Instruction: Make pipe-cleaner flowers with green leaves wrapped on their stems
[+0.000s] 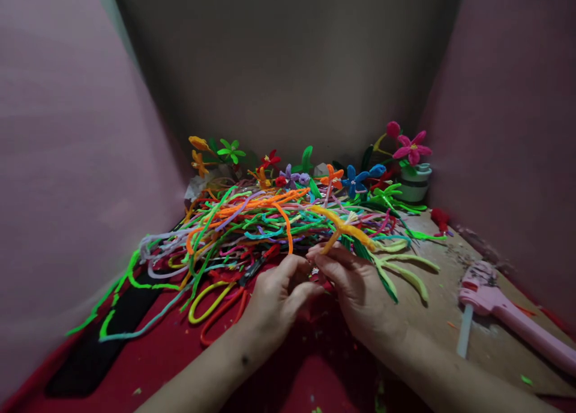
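In the middle of the head view my right hand point(360, 287) is closed in a pinch on a yellow-orange pipe cleaner flower point(346, 227) with pale stamens. My left hand point(281, 296) is closed too, its fingertips close to those of the right; what lies in them is hidden. Just above its knuckles an orange pipe cleaner point(287, 227) hangs from the pile. Pale yellow-green fuzzy strips point(409, 275) fan out beside the right hand. Red-and-yellow-handled scissors point(240, 293) lie left of the left hand.
A tangled pile of colourful pipe cleaners point(243, 221) covers the back of the table. Behind it stand finished flowers, including a pink flower point(411, 147) in a pale pot point(414, 185). A pink glue gun point(508, 317) lies right on a brown board point(450, 269). Left is a black flat object point(90, 365).
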Demonstrator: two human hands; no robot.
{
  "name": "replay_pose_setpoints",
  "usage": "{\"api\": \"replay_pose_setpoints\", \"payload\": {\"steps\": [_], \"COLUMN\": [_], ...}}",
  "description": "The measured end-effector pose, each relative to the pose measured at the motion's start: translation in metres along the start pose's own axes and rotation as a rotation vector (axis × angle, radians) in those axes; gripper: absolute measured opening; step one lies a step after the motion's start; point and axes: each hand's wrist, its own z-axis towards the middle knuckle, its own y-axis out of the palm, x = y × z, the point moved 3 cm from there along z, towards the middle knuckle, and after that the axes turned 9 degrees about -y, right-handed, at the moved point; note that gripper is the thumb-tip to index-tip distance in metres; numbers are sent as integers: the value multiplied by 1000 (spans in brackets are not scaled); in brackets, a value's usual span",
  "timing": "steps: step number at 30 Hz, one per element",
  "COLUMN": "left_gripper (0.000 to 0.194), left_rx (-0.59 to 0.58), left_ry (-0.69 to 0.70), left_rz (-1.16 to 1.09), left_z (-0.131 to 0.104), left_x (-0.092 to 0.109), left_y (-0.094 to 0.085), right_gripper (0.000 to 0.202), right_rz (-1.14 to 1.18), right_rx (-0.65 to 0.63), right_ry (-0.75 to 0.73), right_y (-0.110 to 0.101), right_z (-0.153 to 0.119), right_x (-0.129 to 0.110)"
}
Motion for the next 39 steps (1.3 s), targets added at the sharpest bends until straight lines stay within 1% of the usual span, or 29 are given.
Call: {"api": "replay_pose_setpoints", "payload": {"steps": [1, 2, 3, 5, 7, 10, 14, 17, 21, 24, 26, 28, 29, 30, 33, 34, 35, 36, 37, 39], "left_gripper": [8, 10, 13, 15, 16, 18, 17, 17, 16, 18, 19, 20, 21, 20, 9, 7, 7, 9, 13, 16], "left_rx": [64, 103, 114, 96, 56, -46, -205, -321, -479, -586, -624, -599, -551, -473, -145, -47, 27, 70, 83, 52], "left_ry": [43, 61, 54, 3, -42, -118, -207, -251, -290, -295, -303, -297, -280, -252, -108, -65, -36, -24, -29, -79], "left_rz": [69, 104, 105, 32, -69, -213, -398, -518, -664, -724, -725, -668, -597, -499, -167, -87, -41, -26, -32, -105], "left_z": [0, 0, 0, 0, 0, 0, 1, 2, 1, 1, 1, 1, 1, 2, 2, 2, 1, 0, 0, 0], "left_x": [0, 0, 0, 0, 2, 3, 0, -2, -3, -6, -8, -8, -8, -7, -1, 1, 2, 3, 3, 3], "left_y": [-1, -1, -2, -3, -3, -2, -1, -1, -1, 0, 2, 4, 4, 4, 1, 0, -1, -2, -2, -2], "right_gripper": [14, 15, 15, 17, 19, 18, 16, 18, 23, 17, 13, 14, 16, 17, 15, 13, 12, 12, 11, 13], "right_rz": [-29, -57, -84, -106, -47, 108, 165, 230, 229, 245, 249, 229, 211, 189, 142, 140, 147, 158, 169, 167], "right_rx": [-6, -16, -25, -43, -65, -88, -89, -116, -169, -142, -127, -114, -99, -76, -2, 13, 19, 13, 0, -44], "right_ry": [-13, -28, -41, -47, -25, 0, 10, 13, 26, -18, -45, -22, 1, 24, 58, 57, 52, 45, 32, 15], "right_y": [0, 1, 2, 2, 2, 1, -1, -1, 1, 1, 1, 0, -1, -2, -3, -3, -2, -1, 1, 3], "right_z": [0, 0, 0, 0, 0, 1, 1, 0, 0, 0, 0, 0, 0, 0, 1, 1, 0, 0, 0, -1], "right_x": [-2, -5, -6, -7, -3, 5, 8, 8, 8, 7, 5, 6, 7, 8, 9, 9, 8, 8, 7, 7]}}
